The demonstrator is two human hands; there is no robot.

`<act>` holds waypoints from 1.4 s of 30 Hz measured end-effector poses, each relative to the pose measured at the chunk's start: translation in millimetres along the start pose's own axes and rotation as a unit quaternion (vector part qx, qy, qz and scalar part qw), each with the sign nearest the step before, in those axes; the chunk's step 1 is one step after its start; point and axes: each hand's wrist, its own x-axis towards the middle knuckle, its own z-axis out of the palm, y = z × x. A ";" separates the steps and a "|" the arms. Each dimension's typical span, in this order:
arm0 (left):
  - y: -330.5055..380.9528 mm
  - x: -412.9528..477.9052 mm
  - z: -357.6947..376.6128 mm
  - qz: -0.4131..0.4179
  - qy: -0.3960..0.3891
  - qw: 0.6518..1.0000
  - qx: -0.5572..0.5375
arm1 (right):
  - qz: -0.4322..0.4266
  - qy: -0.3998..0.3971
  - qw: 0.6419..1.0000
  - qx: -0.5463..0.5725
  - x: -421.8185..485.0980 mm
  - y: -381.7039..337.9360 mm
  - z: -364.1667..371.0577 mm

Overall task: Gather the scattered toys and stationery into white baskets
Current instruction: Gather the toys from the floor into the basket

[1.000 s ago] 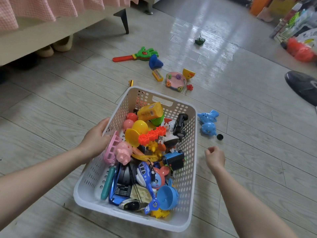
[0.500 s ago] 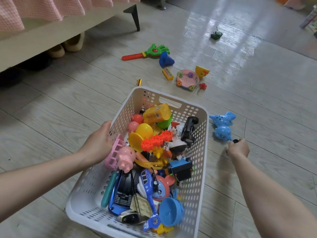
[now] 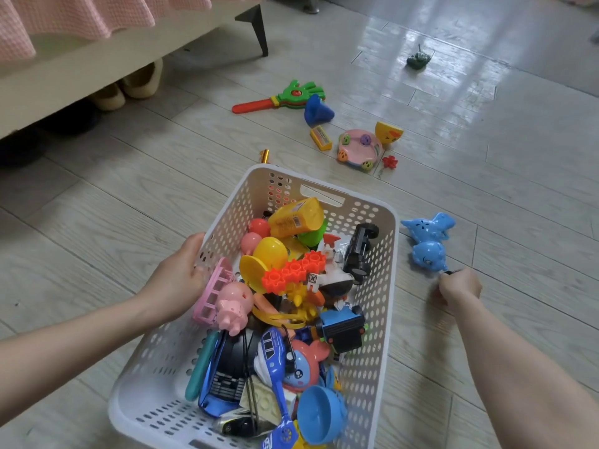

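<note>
On the floor, middle: white basket (image 3: 387, 286), full of toys, sits on the wood floor (image 3: 97, 222).
Inside the basket: pink pig (image 3: 233, 306), yellow bottle (image 3: 296, 218), orange gear strip (image 3: 293, 272), black car (image 3: 358, 251), blue cup (image 3: 321, 414).
Left hand (image 3: 176, 283): wrapped around the basket's left rim, holding it.
Right hand (image 3: 460, 286): curled tight on a small black thing (image 3: 449, 272), right of the basket, low by the floor.
Just beside that hand: two blue animal toys (image 3: 428, 241), touching each other.
Farther off: pink round toy (image 3: 359, 150), yellow cup (image 3: 389, 132), blue cone (image 3: 317, 108), green hand clapper (image 3: 282, 97).
Far away: green tank (image 3: 419, 58).
Top left: bed (image 3: 97, 53) with pink frill.
</note>
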 end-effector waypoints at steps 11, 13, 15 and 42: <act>-2.2 0.5 -0.3 0.004 0.003 1.000 -0.007 | -0.047 0.000 0.997 -0.060 0.2 -0.5 5.3; -3.4 0.5 -0.1 0.005 0.004 1.000 0.000 | -0.055 -0.003 0.996 -0.070 0.7 1.2 5.7; -4.6 1.1 -0.6 0.006 0.006 1.000 0.005 | -0.056 -0.002 0.997 -0.061 -0.4 2.6 4.6; -4.9 -0.4 -0.9 0.012 0.001 1.000 -0.018 | -0.383 -0.095 0.875 0.282 -161.2 -91.4 -23.1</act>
